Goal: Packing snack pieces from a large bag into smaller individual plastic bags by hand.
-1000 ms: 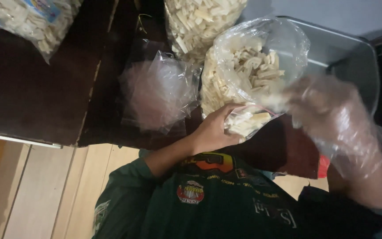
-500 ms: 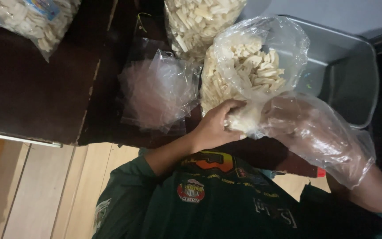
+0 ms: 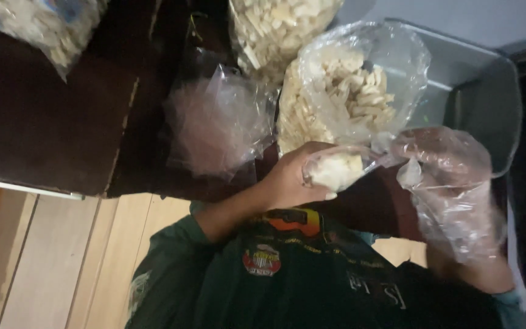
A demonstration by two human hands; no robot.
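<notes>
Head view: the left hand (image 3: 290, 180), bare, is closed around a small clear bag (image 3: 335, 170) partly filled with pale, stick-shaped crackers; the fingers wrap the lower body of the bag, which sits just in front of the person's chest, below the large open bag (image 3: 348, 91) of the same crackers. The right hand (image 3: 452, 176), covered by a loose clear plastic glove, is level with the small bag's mouth and touches or nearly touches its film; whether its fingers pinch that film cannot be told through the glove. Handling judgement: the small bag is light, soft and slippery, and its contents are brittle, so support belongs under the filled lower part, with only a light pinch at the rim. Orientation: the bag's long axis runs roughly left to right in the frame, mouth toward the gloved hand, filled end in the bare palm. A bundle of empty clear bags (image 3: 220, 125) lies on the dark table (image 3: 50, 122), with a grey tray (image 3: 482, 97) behind the large bag.
</notes>
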